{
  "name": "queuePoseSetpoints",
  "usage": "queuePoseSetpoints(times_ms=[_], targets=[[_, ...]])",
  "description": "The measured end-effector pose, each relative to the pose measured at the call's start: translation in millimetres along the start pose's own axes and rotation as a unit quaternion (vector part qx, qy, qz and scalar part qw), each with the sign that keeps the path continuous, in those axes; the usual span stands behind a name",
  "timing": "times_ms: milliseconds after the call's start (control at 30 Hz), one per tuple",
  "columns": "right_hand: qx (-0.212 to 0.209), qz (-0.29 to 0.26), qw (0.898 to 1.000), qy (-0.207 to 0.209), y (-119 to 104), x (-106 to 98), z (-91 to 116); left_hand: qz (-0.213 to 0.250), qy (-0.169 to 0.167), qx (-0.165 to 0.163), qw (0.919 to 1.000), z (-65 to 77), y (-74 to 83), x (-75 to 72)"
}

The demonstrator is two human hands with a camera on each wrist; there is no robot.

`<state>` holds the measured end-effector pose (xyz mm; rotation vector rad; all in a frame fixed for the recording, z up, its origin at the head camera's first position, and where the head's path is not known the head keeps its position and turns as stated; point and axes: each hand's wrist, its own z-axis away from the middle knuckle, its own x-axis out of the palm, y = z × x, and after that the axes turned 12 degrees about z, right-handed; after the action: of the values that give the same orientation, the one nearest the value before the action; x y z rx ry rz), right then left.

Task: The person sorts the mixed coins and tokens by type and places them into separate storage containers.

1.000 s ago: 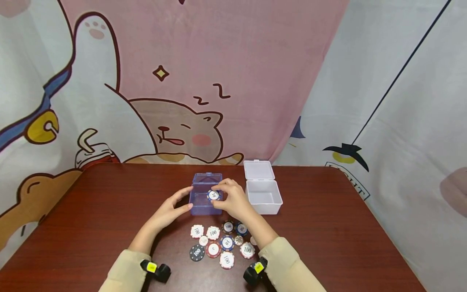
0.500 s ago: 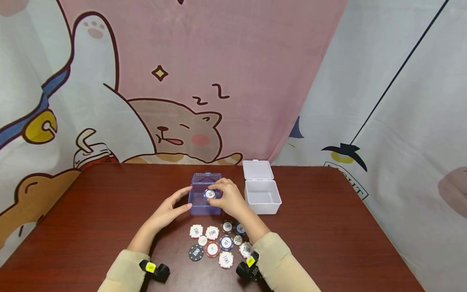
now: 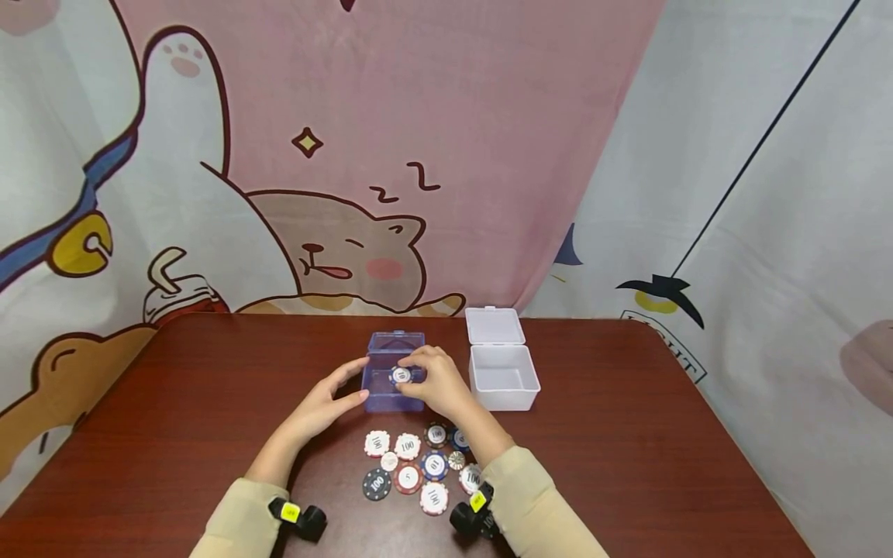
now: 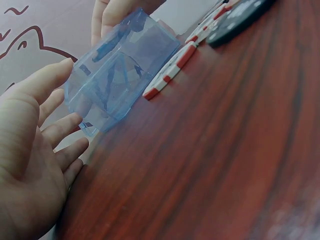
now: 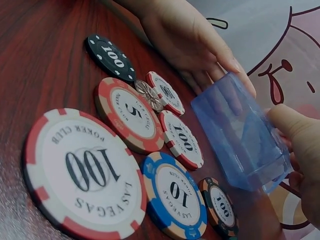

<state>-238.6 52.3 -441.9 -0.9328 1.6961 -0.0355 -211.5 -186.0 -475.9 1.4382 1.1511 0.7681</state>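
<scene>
My right hand (image 3: 443, 381) pinches a blue and white poker chip (image 3: 401, 375) marked 10 between thumb and index finger. That chip stands over the opening of a see-through blue plastic box (image 3: 391, 403), whose lid is tipped back. At the box's left side is my left hand (image 3: 319, 401), its thumb near the front corner and index finger near the back corner. In the left wrist view the fairly straight fingers of the left hand (image 4: 30, 145) touch the end of the blue box (image 4: 120, 75). The right wrist view hides the held chip.
Several poker chips lie in front of the boxes, among them a red chip (image 3: 408, 477) marked 5, a black chip (image 3: 377, 483) and a blue chip (image 3: 435, 465). A small patterned disc (image 3: 456, 460) lies among them. A white box (image 3: 505, 399) with its lid up stands right of the blue one.
My right hand has moved slightly left with the chip, then lowered it a little toward the blue box. The left hand has stayed in place.
</scene>
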Motion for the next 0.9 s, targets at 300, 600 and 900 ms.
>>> queuePoseSetpoints(times_ms=[300,600,900], targets=[[0.008,0.000,1.000,-0.009,-2.9,-4.3,1.5,-0.008,0.007,-0.008,0.9999,1.1,3.6,1.5],[0.001,-0.020,1.000,-0.001,-12.3,-15.8,12.3,0.004,0.003,0.004,1.0000,-0.8,-2.0,1.9],[-0.030,-0.025,0.999,0.008,-18.4,-20.7,28.7,0.007,0.004,0.001,1.0000,0.0,-1.4,0.5]])
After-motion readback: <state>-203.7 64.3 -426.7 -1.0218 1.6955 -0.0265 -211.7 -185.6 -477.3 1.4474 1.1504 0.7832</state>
